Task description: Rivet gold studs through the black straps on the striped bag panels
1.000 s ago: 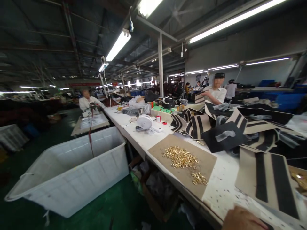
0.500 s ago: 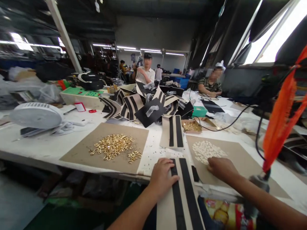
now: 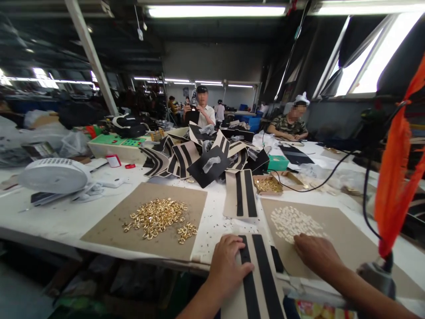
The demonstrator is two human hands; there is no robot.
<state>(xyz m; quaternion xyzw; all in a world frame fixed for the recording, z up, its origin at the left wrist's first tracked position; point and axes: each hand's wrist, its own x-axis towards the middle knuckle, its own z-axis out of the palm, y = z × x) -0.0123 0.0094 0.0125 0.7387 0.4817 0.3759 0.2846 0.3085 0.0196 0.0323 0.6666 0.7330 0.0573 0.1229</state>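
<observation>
- Right now, from the head camera, the left hand lies on a long beige panel with two black stripes, thumb spread from fingers, pressing rather than gripping.
- This panel sits near centre, across the table's near edge, between both hands.
- Just right, the right hand has its fingertips bunched against a pile of small whitish pieces on a brown board; whether it pinches one, I cannot tell.
- Near right, frayed orange cloth hangs above a grey tool, partly screening the far right.
- Left, gold metal rings cover another brown sheet; farther left is a white round fan.
- Beyond, a jumbled heap of striped panels stands before a co-worker in a pale shirt.
- Near right, below the table, a colourful printed packet shows lettering too blurred to read.
</observation>
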